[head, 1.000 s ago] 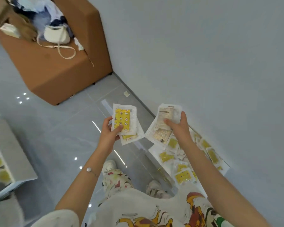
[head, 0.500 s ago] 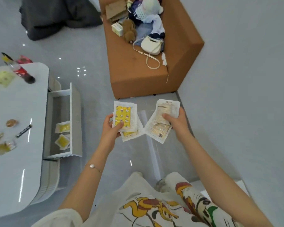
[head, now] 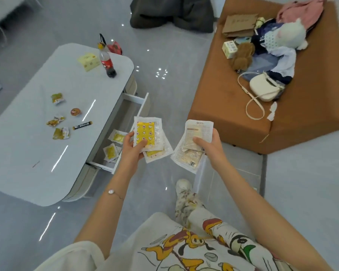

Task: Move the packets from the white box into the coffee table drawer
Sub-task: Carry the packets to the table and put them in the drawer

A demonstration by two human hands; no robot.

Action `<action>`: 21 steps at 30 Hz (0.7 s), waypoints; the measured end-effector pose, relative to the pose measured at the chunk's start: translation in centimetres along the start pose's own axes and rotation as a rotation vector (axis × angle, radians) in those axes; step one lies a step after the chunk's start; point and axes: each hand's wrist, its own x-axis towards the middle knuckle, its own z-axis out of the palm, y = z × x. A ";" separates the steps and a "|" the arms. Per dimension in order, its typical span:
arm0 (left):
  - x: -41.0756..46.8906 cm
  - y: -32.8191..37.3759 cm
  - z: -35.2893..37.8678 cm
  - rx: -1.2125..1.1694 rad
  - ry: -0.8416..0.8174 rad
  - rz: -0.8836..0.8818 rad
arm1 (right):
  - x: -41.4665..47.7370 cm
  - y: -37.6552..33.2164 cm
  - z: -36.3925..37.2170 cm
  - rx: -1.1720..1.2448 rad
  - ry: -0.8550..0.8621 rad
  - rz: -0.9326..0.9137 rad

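While the left hand (head: pixel 131 148) pinches yellow packets (head: pixel 147 133) and the right hand (head: pixel 210 148) pale packets (head: pixel 191 153), thumbs on top, the open drawer (head: pixel 144 104) sits just beside the left hand; light, floppy, probably slick, they likely need gripping mid-face, not by edges.

Two hands are in view. The left hand (head: pixel 131 151) has two yellow packets (head: pixel 146 133); the right hand (head: pixel 210 149) has two pale packets (head: pixel 186 159). One drawer (head: pixel 135 98) is open, with at least three packets (head: pixel 117 137) in it; overlap makes the exact count unclear. One table (head: pixel 37 137) bears one bottle (head: pixel 108 63), one yellow pack (head: pixel 88 62), three crumpled wrappers (head: pixel 56 97), one round snack (head: pixel 75 112) and one stick sachet (head: pixel 82 125). One sofa (head: pixel 233 114) carries one paper bag (head: pixel 239 24), one small carton (head: pixel 230 48), one brown plush (head: pixel 242 57), one white plush (head: pixel 291 33) and one purse (head: pixel 262 88). One bracelet (head: pixel 112 191) is on the left wrist. One dark heap (head: pixel 172 12) lies on the floor, and one shoe (head: pixel 182 186) shows.
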 end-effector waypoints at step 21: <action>10.1 2.7 -4.4 -0.351 0.548 -0.014 | 21.6 -9.0 16.3 -0.417 -0.672 -0.014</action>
